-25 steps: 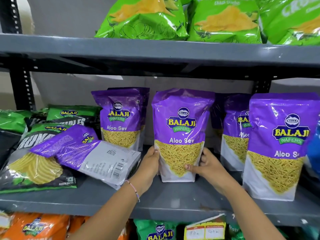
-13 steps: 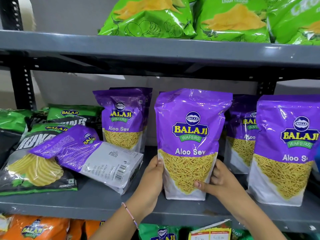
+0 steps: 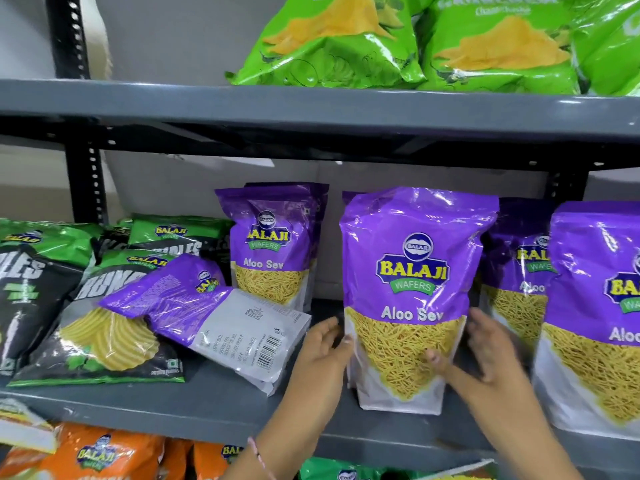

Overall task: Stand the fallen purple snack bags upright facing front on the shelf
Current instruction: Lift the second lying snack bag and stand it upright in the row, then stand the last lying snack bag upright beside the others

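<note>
A purple Aloo Sev bag (image 3: 412, 271) stands upright and faces front in the middle of the grey shelf (image 3: 194, 407). My left hand (image 3: 322, 355) is at its lower left edge with fingers spread, the thumb just at the bag's side. Blurred and with fingers apart, my right hand (image 3: 485, 362) is in front of its lower right corner. One purple bag (image 3: 207, 313) lies fallen, back side up, to the left, resting on a black and green chips bag (image 3: 104, 341). Another purple bag (image 3: 270, 244) stands behind it, and more stand at the right (image 3: 595, 306).
Black and green chips bags lie piled at the shelf's left end. Bright green bags (image 3: 329, 39) sit on the upper shelf (image 3: 242, 102), which hangs low over the purple bags. Orange bags (image 3: 97, 452) fill the shelf below. A black upright post (image 3: 86, 181) stands at the left.
The middle purple bag came forward toward the shelf's front edge and stands there. Both hands have loosened from its lower sides and spread their fingers. The camera moved closer.
</note>
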The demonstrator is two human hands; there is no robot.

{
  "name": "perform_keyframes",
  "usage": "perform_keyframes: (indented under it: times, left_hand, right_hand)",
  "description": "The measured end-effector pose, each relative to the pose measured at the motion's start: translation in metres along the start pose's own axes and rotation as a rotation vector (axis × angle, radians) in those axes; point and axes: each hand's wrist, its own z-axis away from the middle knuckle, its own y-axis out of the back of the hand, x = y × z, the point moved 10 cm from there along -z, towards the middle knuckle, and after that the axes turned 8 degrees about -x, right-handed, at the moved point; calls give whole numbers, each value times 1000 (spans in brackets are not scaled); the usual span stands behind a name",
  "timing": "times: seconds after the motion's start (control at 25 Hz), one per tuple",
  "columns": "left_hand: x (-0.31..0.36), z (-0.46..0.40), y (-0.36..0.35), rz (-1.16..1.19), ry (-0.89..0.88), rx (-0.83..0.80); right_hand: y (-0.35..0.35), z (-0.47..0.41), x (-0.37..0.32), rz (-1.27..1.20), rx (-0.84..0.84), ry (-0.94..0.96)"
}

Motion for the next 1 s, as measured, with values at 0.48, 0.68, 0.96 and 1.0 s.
perform_keyframes:
  times: [0.48, 0.68, 0.96, 1.0]
  left_hand:
    - [3, 45, 164, 321, 208, 271]
    - [6, 15, 157, 386, 126, 178]
    - [47, 11, 182, 70, -208, 125]
    - [54, 10, 186, -12, -218, 77]
  right_hand:
    - [-235, -50, -19, 385, -500, -78]
    - [-257, -65, 12, 400, -505, -216]
    - [-257, -31, 6, -70, -428, -145]
    - [-254, -31, 4, -78, -393, -132]
